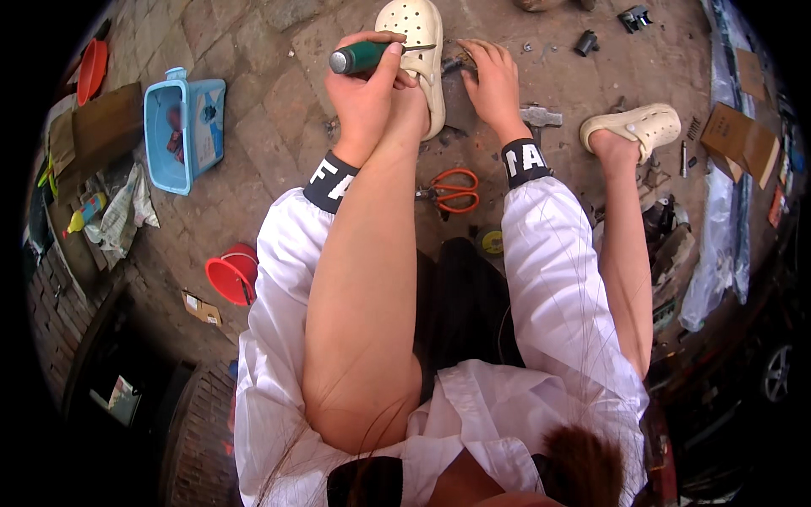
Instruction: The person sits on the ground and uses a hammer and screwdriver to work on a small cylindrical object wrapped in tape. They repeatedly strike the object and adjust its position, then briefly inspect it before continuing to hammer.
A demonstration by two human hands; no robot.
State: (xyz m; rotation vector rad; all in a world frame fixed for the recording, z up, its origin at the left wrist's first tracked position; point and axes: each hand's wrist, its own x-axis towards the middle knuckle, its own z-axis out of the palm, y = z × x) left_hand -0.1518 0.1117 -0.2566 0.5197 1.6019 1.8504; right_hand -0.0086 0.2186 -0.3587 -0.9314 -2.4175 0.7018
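My left hand (365, 97) is wrapped round a green-handled tool (363, 56) with a metal end cap and a thin shaft pointing right across my cream clog (408, 19). My right hand (490, 89) is just right of the clog, fingers loosely curved and apart, near a small dark metal piece (452, 66) on the paving; whether it touches the piece is unclear. A hammer (541, 116) lies behind my right wrist, and orange-handled scissors (456, 191) lie below, between my leg and right arm.
A blue plastic tub (203, 139), red bucket (226, 279) and red basin (91, 69) stand at left. Dark metal parts (587, 44) are scattered at upper right, beside cardboard boxes (735, 139) and long plastic-wrapped strips (710, 270). My other clog (650, 127) is at right.
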